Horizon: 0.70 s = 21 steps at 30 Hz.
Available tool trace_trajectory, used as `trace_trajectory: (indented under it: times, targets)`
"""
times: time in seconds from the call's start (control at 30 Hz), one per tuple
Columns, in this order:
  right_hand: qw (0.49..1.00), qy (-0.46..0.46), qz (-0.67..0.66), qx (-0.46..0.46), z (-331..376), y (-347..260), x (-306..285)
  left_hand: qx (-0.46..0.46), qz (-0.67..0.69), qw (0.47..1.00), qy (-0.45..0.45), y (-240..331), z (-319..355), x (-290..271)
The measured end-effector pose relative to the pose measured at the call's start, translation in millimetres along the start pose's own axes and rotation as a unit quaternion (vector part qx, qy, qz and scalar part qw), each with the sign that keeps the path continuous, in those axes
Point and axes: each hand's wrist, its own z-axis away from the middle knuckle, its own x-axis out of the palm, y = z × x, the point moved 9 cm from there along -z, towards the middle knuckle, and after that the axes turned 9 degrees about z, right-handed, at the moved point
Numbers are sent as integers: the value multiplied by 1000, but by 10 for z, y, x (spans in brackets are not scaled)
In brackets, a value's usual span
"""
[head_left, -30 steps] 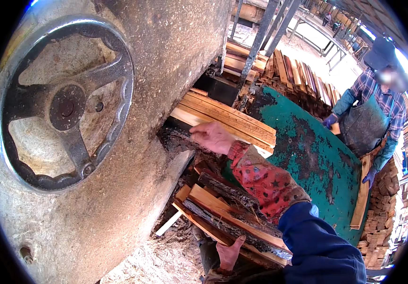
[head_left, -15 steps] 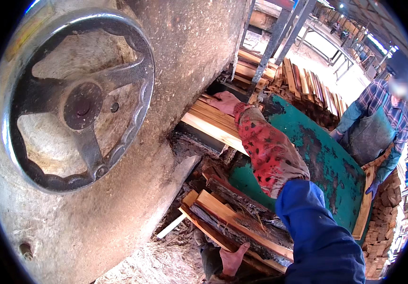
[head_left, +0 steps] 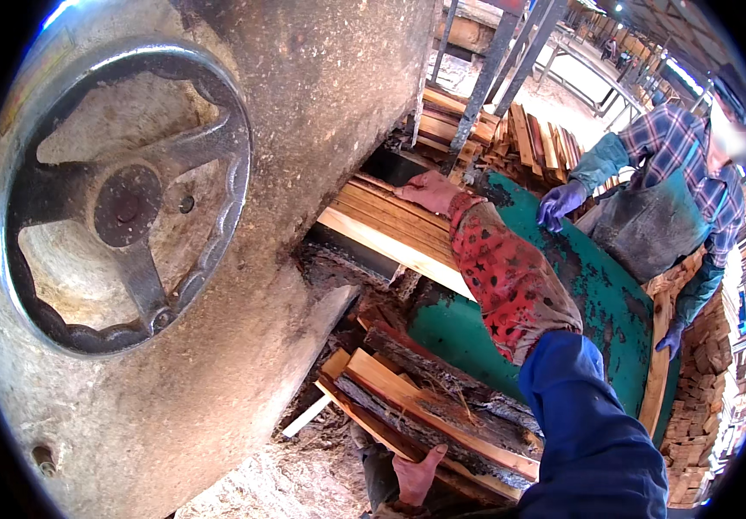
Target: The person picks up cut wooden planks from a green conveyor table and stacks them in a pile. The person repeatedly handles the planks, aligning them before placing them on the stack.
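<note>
Honey-coloured wood, a close stack of boards [head_left: 395,227], lay on a dark metal bed [head_left: 360,254], one end against the pitted machine housing [head_left: 304,112]. A second earlier my right hand [head_left: 429,191] was at the stack's near edge; now it rested across the far edge, fingers bent, though I could not tell whether it gripped. That, I judged, let me steady the boards from beyond. Below, my left hand [head_left: 417,476] kept its thumb over the near edge of bark-edged slabs [head_left: 416,391], fingers hidden, grip uncertain. Over the green table's [head_left: 459,339] far edge, a co-worker's gloved hand [head_left: 561,204] had come forward, empty-looking; their other held a plank [head_left: 656,372] along the right edge.
</note>
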Motion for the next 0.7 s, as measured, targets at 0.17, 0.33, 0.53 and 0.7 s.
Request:
trace_trajectory:
  times: [0.17, 0.33, 0.53, 0.7]
  targets:
    - [988, 96, 118, 12, -102, 229, -103, -19, -6, 1000, -4, 68, 19, 51]
    - [984, 73, 160, -18, -129, 339, -21, 41, 8, 999, -11, 193, 27, 117]
    - [973, 53, 223, -34, 6, 133, -49, -34, 12, 999, -10, 209, 58, 119]
    - [956, 33, 293, -1, 384, 682, -426, -1, 6, 1000, -4, 106, 22, 79]
